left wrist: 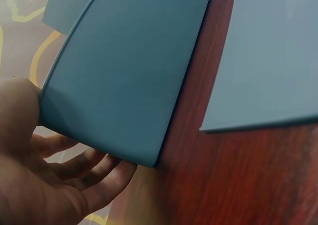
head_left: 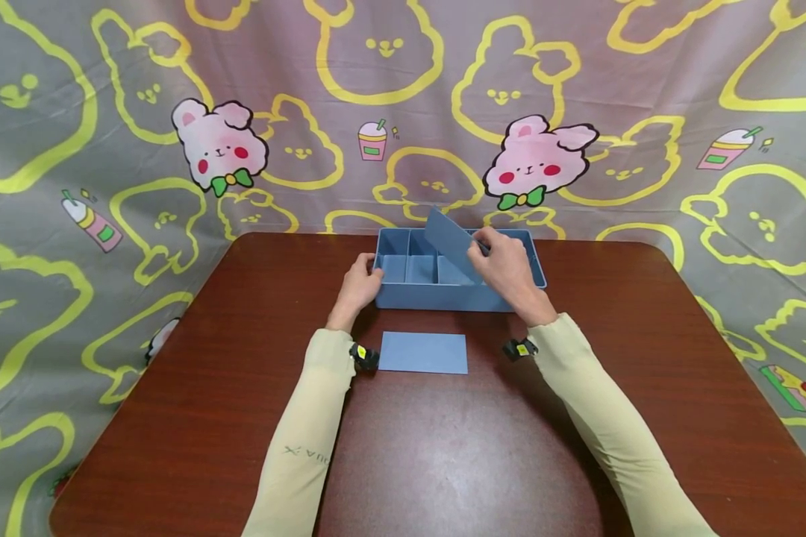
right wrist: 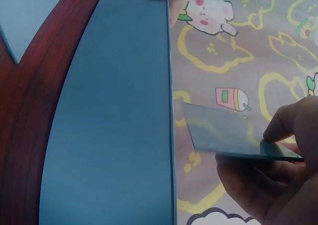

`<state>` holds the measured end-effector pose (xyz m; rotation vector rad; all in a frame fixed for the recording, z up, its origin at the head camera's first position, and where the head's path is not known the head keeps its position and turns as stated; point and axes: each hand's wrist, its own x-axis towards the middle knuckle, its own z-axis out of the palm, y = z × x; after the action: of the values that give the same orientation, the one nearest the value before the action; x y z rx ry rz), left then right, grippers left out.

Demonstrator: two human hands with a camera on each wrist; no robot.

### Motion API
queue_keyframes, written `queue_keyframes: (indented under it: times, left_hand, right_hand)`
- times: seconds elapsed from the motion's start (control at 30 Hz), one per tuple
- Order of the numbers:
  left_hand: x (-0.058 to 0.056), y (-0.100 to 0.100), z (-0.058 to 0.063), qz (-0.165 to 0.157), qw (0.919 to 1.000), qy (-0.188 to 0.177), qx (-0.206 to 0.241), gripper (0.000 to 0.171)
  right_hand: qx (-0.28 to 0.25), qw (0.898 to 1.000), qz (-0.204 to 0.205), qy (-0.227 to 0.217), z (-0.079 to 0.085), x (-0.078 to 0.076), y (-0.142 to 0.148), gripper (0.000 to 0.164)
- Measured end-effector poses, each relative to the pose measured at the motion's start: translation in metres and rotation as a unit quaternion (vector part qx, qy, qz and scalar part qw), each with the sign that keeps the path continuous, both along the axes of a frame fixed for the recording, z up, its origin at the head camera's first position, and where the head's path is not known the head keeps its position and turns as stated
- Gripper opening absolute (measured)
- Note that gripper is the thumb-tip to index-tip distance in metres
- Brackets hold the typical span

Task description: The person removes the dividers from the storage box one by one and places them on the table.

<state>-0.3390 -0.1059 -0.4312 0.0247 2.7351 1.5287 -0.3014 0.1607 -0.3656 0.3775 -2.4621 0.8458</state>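
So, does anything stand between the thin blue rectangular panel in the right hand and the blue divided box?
Nothing visible does: the right hand holds the thin blue rectangular panel tilted over the blue divided box. The left hand grips its left end; another flat blue panel lies in front, neither between them.

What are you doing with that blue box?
A person's right hand pinches a thin blue panel, tilted above the box with its little compartments. The left hand holds the box's left end. Another panel lies flat on the table, nearer the person.
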Motion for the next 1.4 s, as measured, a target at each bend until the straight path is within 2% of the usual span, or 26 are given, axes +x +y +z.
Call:
queue_keyframes:
  times: [0.2,0.57,0.83,0.93,1.13,1.4]
  left_hand:
    - [0.000,0.000,0.000,0.001,1.0000,0.003,0.000,0.048]
    - [0.000,-0.002,0.000,0.003,1.0000,0.005,-0.003,0.048]
    - [0.000,-0.003,0.000,0.003,1.0000,0.000,-0.002,0.048]
    - [0.000,-0.002,0.000,0.001,1.0000,0.000,-0.001,0.048]
    - [-0.001,0.000,0.000,0.003,1.0000,0.004,0.000,0.048]
    - [-0.001,-0.001,-0.001,0.003,1.0000,0.006,0.003,0.047]
  right_hand:
    - [-0.010,1.000,0.023,-0.018,0.001,0.001,-0.001,0.022]
    - [0.002,0.997,0.055,-0.045,0.004,0.008,-0.004,0.018]
    - [0.023,0.991,0.106,-0.083,0.007,0.017,-0.005,0.018]
    - [0.029,0.989,0.124,-0.079,0.007,0.022,-0.002,0.019]
    - [0.009,0.988,0.144,-0.049,0.007,0.033,0.009,0.016]
    - [0.029,0.986,0.151,-0.060,0.005,0.043,0.022,0.020]
